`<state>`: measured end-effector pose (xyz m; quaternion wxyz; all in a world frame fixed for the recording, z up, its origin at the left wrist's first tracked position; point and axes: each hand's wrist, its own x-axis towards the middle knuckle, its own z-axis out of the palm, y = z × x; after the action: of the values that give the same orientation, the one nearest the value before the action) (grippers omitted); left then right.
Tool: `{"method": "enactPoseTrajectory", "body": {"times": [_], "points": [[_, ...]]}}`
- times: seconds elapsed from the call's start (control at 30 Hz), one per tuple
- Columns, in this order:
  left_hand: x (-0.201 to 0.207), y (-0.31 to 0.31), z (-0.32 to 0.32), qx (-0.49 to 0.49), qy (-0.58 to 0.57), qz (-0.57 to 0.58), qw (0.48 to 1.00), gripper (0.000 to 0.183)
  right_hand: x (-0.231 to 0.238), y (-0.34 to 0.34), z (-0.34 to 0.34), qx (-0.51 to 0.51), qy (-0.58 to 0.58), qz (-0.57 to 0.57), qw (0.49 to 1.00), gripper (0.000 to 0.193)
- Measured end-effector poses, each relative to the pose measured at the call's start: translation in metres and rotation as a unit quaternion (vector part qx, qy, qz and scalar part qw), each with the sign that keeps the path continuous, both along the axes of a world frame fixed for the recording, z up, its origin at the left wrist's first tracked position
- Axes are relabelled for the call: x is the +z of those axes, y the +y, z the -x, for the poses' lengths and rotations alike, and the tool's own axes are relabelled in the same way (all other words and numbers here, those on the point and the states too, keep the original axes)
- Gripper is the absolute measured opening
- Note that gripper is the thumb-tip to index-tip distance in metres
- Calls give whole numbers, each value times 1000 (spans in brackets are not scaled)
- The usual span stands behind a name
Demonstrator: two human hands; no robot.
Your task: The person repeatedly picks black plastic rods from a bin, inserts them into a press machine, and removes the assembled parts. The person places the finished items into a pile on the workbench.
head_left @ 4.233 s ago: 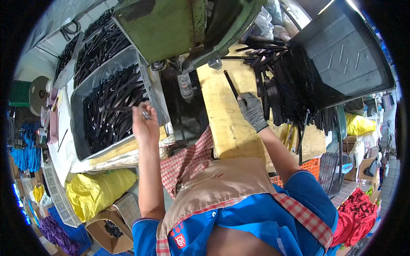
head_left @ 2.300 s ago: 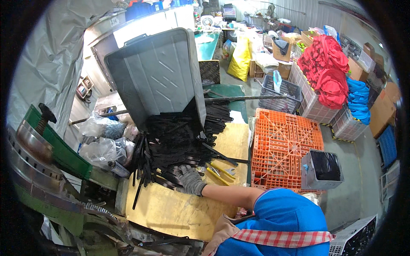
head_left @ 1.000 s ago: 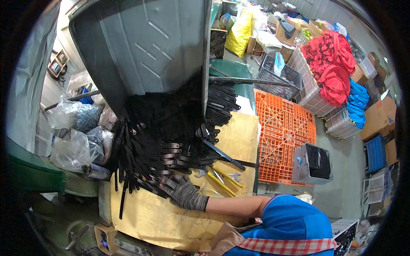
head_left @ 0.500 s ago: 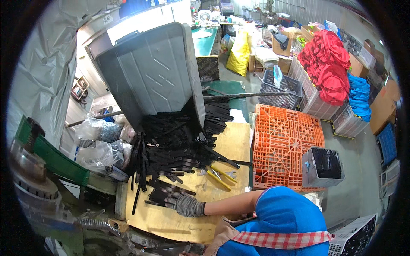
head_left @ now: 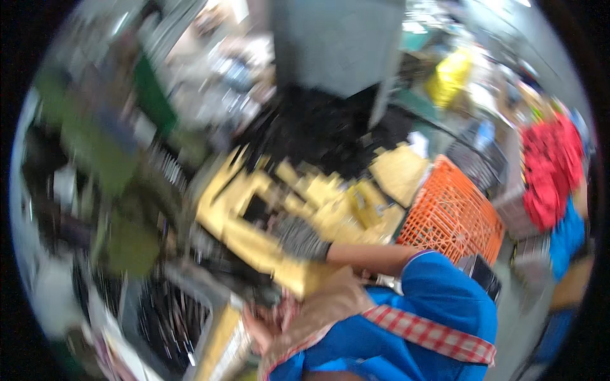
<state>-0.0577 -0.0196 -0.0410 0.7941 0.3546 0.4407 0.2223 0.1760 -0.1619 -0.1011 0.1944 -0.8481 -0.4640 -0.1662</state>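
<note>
Black strips (head_left: 324,130) lay in a big pile at the far side of the yellow-topped bench (head_left: 400,170), at the lower end of a grey bin (head_left: 337,47). Loose ones stuck out from the pile's near edge. Gloved right hand (head_left: 300,238) was down on the bench, forearm in from the right, small dark bunch (head_left: 257,211) just beyond its fingers. Bare left hand (head_left: 258,327) was low, right by the apron (head_left: 330,295), near a grey tub (head_left: 131,314) with more black strips in it. Frame badly smeared: can't tell how wide either of the hands was, or whether it gripped anything. Yellow-handled tools (head_left: 365,206) sat right of the glove, apart from it. Orange pallet (head_left: 454,213) was past the bench's right edge, red cloth heap (head_left: 551,171) farther right. Green machine (head_left: 127,244) stood on the left.
</note>
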Motion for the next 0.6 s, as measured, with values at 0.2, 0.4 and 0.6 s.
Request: {"method": "enactPoseTrajectory", "body": {"times": [0.2,0.4,0.6], "points": [[20,-10,10,94,-111,1,989,18,44,-7,-6,-90,92,40,991,78],[22,-13,10,152,-99,1,984,18,42,8,-60,-68,227,-3,971,41],[28,3,-32,82,-67,-38,994,24,31,6,-83,31,270,-33,962,31]]}}
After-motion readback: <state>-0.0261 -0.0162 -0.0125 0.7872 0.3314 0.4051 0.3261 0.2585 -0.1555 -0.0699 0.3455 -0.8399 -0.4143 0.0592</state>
